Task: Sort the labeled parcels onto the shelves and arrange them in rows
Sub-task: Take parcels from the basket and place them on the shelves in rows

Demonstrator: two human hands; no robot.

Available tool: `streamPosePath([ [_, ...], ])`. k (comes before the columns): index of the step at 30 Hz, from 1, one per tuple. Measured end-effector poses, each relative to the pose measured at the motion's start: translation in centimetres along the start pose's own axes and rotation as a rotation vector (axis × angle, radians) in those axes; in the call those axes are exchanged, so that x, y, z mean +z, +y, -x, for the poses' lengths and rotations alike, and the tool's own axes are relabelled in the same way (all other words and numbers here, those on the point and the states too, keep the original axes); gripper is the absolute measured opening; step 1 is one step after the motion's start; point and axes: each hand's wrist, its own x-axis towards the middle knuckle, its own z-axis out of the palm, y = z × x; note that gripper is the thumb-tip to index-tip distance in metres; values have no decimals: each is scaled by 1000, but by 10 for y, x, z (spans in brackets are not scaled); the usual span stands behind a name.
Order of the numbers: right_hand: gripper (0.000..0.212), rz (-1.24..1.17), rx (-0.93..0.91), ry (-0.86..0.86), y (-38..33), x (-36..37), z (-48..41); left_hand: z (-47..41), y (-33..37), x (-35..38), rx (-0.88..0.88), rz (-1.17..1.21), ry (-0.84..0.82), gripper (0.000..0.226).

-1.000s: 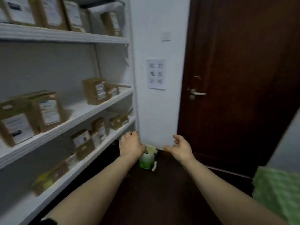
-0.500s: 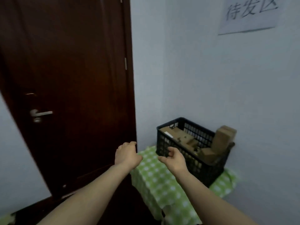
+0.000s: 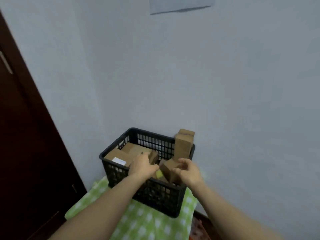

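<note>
A black plastic basket (image 3: 156, 194) holds several brown cardboard parcels. A flat parcel with a white label (image 3: 119, 158) lies at its left, and a tall parcel (image 3: 183, 146) stands in its back right corner. My left hand (image 3: 143, 166) reaches down into the middle of the basket; its fingers are hidden behind the back of the hand. A tilted parcel (image 3: 168, 170) sits between my hands. My right hand (image 3: 187, 171) is against that parcel's right side with loosely curled fingers and does not grip it.
The basket stands on a surface covered with a green checked cloth (image 3: 147, 224), pushed into a corner of a pale wall (image 3: 225, 101). A dark wooden door (image 3: 26, 135) is at the left. A paper sheet (image 3: 181, 4) hangs on the wall above.
The view swung from the shelves past the door to the basket. Both hands moved forward from above the cloth into the basket, among the parcels.
</note>
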Motion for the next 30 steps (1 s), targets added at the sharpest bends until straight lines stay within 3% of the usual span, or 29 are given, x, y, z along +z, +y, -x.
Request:
streamPosePath([
  [3, 36, -38, 59, 95, 19, -31, -41, -42, 27, 35, 50, -2, -86, 68],
  [8, 15, -101, 95, 107, 46, -71, -119, -113, 80, 85, 45, -6, -28, 77],
  [12, 16, -109, 132, 54, 69, -99, -175, -166, 119, 119, -33, 48, 35, 104],
  [18, 22, -88, 191, -14, 93, -120, -239, -231, 138, 160, -166, -71, 15, 135],
  [22, 16, -85, 209, -50, 106, -116, -258, -246, 132, 167, -221, -32, 38, 121],
  [25, 17, -125, 233, -49, 102, -111, -263, -249, 109, 143, -279, 170, 78, 108],
  [28, 16, -218, 270, -32, 83, -97, -264, -230, 75, 99, -324, 555, 114, 57],
  [30, 26, -299, 266, -73, 62, -78, -261, -205, 52, 67, -352, 755, 96, 37],
])
